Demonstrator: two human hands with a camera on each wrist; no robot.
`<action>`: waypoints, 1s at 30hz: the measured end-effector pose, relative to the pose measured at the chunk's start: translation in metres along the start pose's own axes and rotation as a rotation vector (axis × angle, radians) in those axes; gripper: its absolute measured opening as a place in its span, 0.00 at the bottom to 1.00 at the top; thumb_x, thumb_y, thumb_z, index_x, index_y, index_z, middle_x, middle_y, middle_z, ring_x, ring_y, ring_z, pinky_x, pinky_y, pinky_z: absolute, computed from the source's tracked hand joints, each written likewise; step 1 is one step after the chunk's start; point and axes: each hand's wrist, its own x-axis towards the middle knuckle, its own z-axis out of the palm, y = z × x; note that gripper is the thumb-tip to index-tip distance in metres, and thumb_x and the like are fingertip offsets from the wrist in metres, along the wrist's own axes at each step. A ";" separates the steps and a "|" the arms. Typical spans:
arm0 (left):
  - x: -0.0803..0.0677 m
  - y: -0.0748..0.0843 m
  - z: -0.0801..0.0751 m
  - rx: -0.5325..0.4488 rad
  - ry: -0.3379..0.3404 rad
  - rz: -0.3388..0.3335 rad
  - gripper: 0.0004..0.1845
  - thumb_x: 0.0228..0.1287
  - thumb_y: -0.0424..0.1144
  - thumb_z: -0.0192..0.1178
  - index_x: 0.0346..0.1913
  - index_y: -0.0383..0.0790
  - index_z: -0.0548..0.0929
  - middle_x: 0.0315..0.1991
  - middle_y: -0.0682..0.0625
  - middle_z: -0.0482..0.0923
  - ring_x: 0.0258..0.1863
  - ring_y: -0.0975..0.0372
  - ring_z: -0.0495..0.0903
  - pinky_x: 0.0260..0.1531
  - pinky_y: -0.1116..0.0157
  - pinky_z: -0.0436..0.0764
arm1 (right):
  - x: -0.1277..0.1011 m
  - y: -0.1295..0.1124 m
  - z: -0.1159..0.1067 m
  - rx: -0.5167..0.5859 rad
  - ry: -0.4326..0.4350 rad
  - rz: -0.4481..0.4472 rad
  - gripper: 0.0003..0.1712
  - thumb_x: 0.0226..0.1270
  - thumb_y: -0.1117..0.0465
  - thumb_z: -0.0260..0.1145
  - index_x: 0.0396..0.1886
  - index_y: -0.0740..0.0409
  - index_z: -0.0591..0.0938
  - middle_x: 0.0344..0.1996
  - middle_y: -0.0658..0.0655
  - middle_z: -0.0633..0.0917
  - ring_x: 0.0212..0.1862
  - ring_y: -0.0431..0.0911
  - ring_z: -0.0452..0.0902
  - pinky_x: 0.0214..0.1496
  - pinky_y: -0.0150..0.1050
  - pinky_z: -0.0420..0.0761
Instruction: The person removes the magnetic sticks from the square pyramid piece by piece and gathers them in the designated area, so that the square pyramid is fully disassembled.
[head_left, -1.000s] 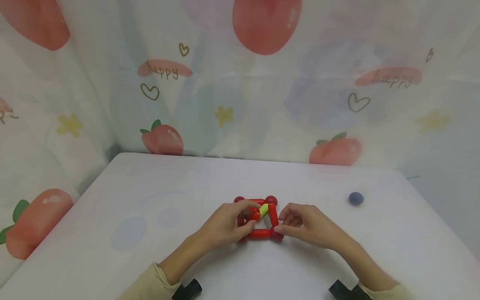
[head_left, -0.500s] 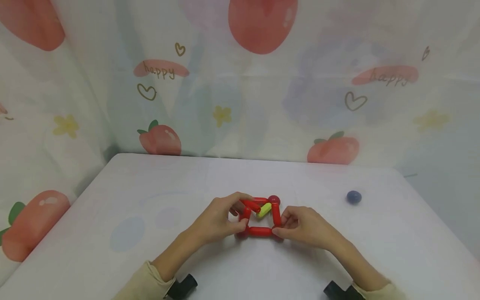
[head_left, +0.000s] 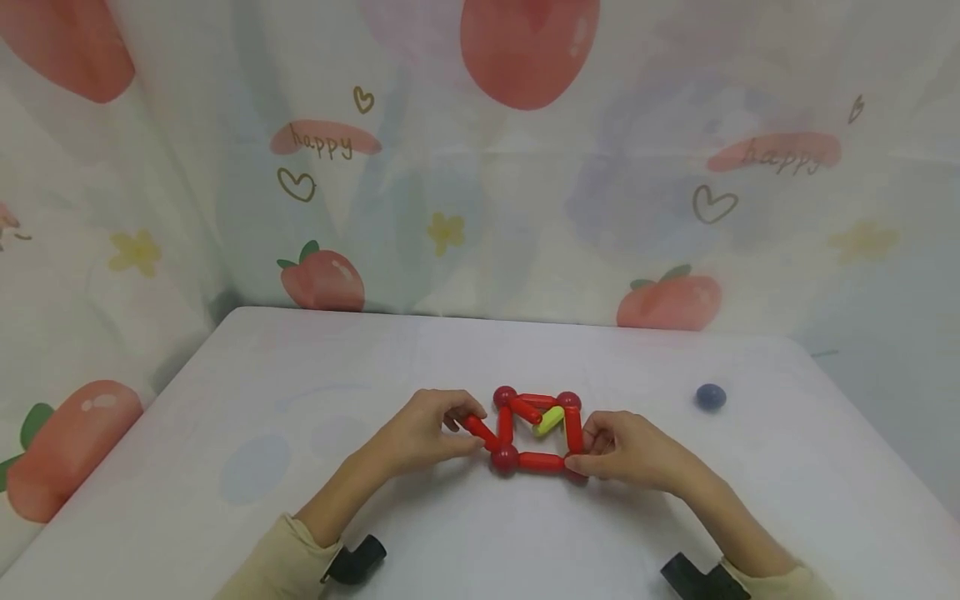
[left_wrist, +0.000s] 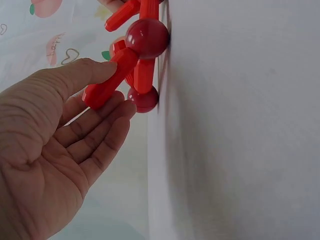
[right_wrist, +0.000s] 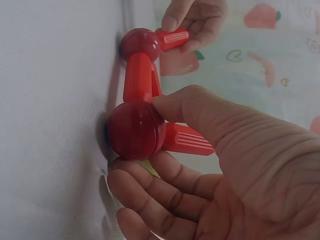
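A four-sided frame of red magnetic rods (head_left: 542,462) and dark red balls (head_left: 506,397) lies on the table. My left hand (head_left: 420,433) pinches a red rod (left_wrist: 110,82) between thumb and fingers; this rod slants up from the near left ball (left_wrist: 147,39). At the near right corner, the thumb and fingers of my right hand (head_left: 637,450) grip another dark red ball (right_wrist: 135,130), which they partly cover in the head view. A slanting red rod (head_left: 527,411) extends from the far left ball. From the far right ball (head_left: 569,402), a yellow-green rod (head_left: 549,421) slants inward.
A dark blue ball (head_left: 710,397) sits apart on the white table (head_left: 360,358), to the right. Behind and at the left hangs a printed curtain (head_left: 525,208). Black wrist devices (head_left: 358,560) show near both sleeves.
The rod frame has shifted rightward, along with my right hand. My left hand has drawn back left from over the frame, and the red rod in its fingers now shows.
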 end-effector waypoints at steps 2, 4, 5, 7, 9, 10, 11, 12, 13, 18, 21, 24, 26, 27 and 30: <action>0.000 -0.002 0.000 0.007 0.006 -0.014 0.14 0.60 0.32 0.73 0.48 0.39 0.85 0.38 0.54 0.86 0.39 0.61 0.83 0.41 0.68 0.83 | 0.000 0.000 0.000 0.001 0.001 -0.002 0.17 0.59 0.52 0.78 0.36 0.56 0.79 0.26 0.50 0.79 0.32 0.46 0.73 0.30 0.37 0.75; 0.000 -0.004 0.001 0.014 0.014 -0.025 0.14 0.59 0.33 0.74 0.47 0.40 0.85 0.38 0.54 0.86 0.38 0.63 0.83 0.39 0.70 0.83 | -0.001 0.000 0.000 0.001 0.003 -0.004 0.18 0.59 0.52 0.78 0.36 0.56 0.79 0.26 0.50 0.79 0.32 0.45 0.72 0.29 0.36 0.74; 0.000 -0.005 0.001 0.017 0.018 -0.030 0.14 0.59 0.33 0.74 0.47 0.40 0.85 0.37 0.54 0.86 0.38 0.63 0.83 0.38 0.71 0.82 | -0.001 0.000 0.000 0.001 0.004 -0.004 0.18 0.59 0.52 0.78 0.36 0.56 0.79 0.26 0.50 0.79 0.31 0.45 0.72 0.29 0.36 0.74; 0.000 -0.006 0.001 0.020 0.025 -0.039 0.14 0.58 0.33 0.75 0.46 0.41 0.85 0.37 0.55 0.86 0.38 0.63 0.83 0.38 0.71 0.82 | -0.001 0.000 0.000 0.002 0.005 -0.003 0.18 0.59 0.52 0.78 0.36 0.56 0.79 0.26 0.50 0.79 0.31 0.45 0.72 0.29 0.36 0.74; 0.000 -0.007 0.002 0.029 0.033 -0.043 0.14 0.58 0.34 0.76 0.45 0.42 0.85 0.37 0.55 0.86 0.37 0.64 0.83 0.38 0.71 0.82 | -0.001 0.000 0.000 0.002 0.006 -0.004 0.18 0.59 0.52 0.78 0.36 0.56 0.79 0.26 0.50 0.79 0.31 0.45 0.72 0.29 0.35 0.74; 0.000 -0.007 0.002 0.035 0.037 -0.045 0.14 0.58 0.34 0.76 0.45 0.42 0.85 0.36 0.55 0.86 0.37 0.64 0.83 0.38 0.71 0.82 | -0.001 0.000 0.000 0.002 0.007 -0.003 0.18 0.59 0.52 0.78 0.36 0.56 0.79 0.26 0.50 0.79 0.31 0.46 0.72 0.29 0.35 0.74; 0.000 -0.007 0.002 0.039 0.041 -0.048 0.13 0.57 0.34 0.76 0.44 0.43 0.85 0.36 0.55 0.86 0.36 0.64 0.83 0.38 0.71 0.82 | -0.001 0.000 0.000 0.000 0.008 -0.003 0.18 0.58 0.52 0.78 0.36 0.56 0.78 0.26 0.50 0.79 0.31 0.45 0.72 0.29 0.35 0.74; 0.000 -0.007 0.002 0.046 0.046 -0.049 0.13 0.57 0.34 0.76 0.44 0.43 0.85 0.35 0.56 0.86 0.36 0.65 0.83 0.38 0.71 0.82 | -0.001 0.000 0.000 -0.001 0.009 -0.002 0.18 0.58 0.52 0.78 0.36 0.56 0.78 0.26 0.50 0.79 0.31 0.46 0.73 0.29 0.35 0.74; 0.000 -0.007 0.002 0.055 0.051 -0.048 0.13 0.57 0.35 0.77 0.43 0.44 0.85 0.35 0.56 0.86 0.35 0.65 0.83 0.38 0.71 0.82 | -0.001 0.000 0.000 -0.002 0.010 -0.004 0.18 0.58 0.52 0.78 0.36 0.56 0.78 0.26 0.50 0.79 0.31 0.46 0.73 0.29 0.35 0.74; 0.001 -0.007 0.003 0.087 0.077 -0.056 0.11 0.56 0.35 0.77 0.38 0.44 0.84 0.31 0.57 0.85 0.32 0.66 0.80 0.34 0.70 0.81 | -0.001 0.000 0.000 -0.013 0.017 -0.011 0.19 0.59 0.52 0.78 0.35 0.56 0.78 0.26 0.50 0.79 0.32 0.45 0.73 0.29 0.36 0.75; 0.000 -0.006 0.003 0.110 0.118 -0.072 0.11 0.56 0.35 0.77 0.37 0.44 0.84 0.29 0.57 0.83 0.29 0.65 0.78 0.29 0.70 0.79 | -0.001 0.000 0.000 -0.016 0.019 -0.011 0.19 0.58 0.51 0.78 0.35 0.56 0.78 0.26 0.50 0.78 0.32 0.45 0.73 0.29 0.36 0.75; 0.000 -0.007 0.001 0.116 0.169 -0.090 0.11 0.55 0.35 0.77 0.36 0.44 0.83 0.28 0.57 0.81 0.28 0.64 0.77 0.28 0.70 0.79 | -0.001 -0.001 0.001 -0.013 0.019 -0.008 0.19 0.58 0.52 0.79 0.35 0.57 0.78 0.26 0.50 0.78 0.32 0.46 0.73 0.30 0.36 0.76; 0.000 -0.008 -0.001 0.100 0.198 -0.097 0.12 0.55 0.34 0.77 0.36 0.44 0.82 0.28 0.57 0.82 0.30 0.64 0.78 0.30 0.69 0.79 | -0.001 -0.001 0.001 -0.009 0.018 -0.007 0.19 0.58 0.52 0.79 0.35 0.57 0.78 0.26 0.51 0.78 0.32 0.46 0.73 0.30 0.36 0.76; 0.000 -0.009 -0.003 0.090 0.210 -0.098 0.13 0.55 0.33 0.77 0.37 0.43 0.82 0.29 0.57 0.82 0.30 0.64 0.78 0.32 0.69 0.80 | -0.001 -0.002 0.002 -0.008 0.017 -0.004 0.19 0.58 0.52 0.79 0.35 0.57 0.78 0.26 0.51 0.79 0.32 0.46 0.73 0.30 0.36 0.76; -0.001 -0.009 -0.010 0.064 0.243 -0.114 0.13 0.54 0.33 0.78 0.38 0.43 0.82 0.31 0.57 0.83 0.32 0.64 0.80 0.35 0.68 0.82 | -0.001 -0.002 0.002 -0.008 0.016 0.008 0.20 0.58 0.52 0.79 0.36 0.57 0.78 0.26 0.51 0.79 0.32 0.46 0.73 0.30 0.36 0.76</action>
